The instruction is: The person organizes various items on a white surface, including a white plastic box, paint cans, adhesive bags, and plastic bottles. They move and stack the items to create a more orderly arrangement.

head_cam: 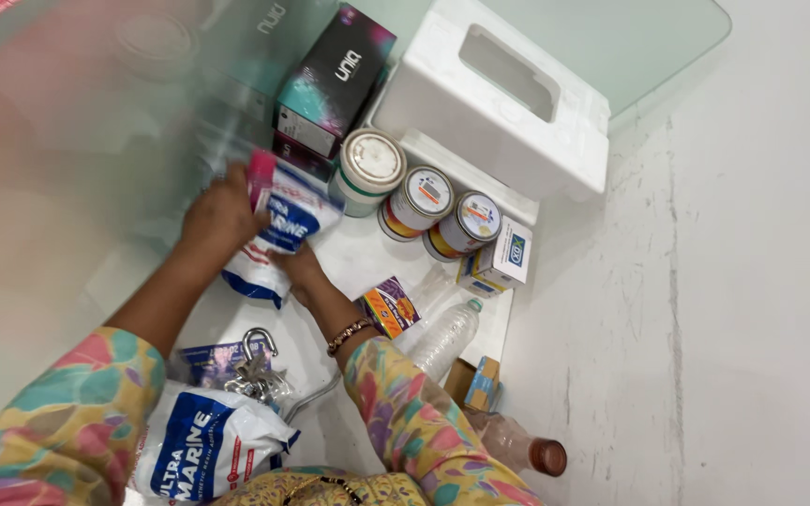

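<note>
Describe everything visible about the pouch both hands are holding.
The pouch is a soft white plastic bag with a blue band, blue and red print, and a pink strip at its top edge. It looks full and slightly crumpled. It stands tilted, top toward the boxes, bottom on the white shelf. The left hand grips its upper left side; the right hand supports its lower right edge. It sits just left of a white-lidded tin, and whether they touch is unclear. Motion blur softens its details.
</note>
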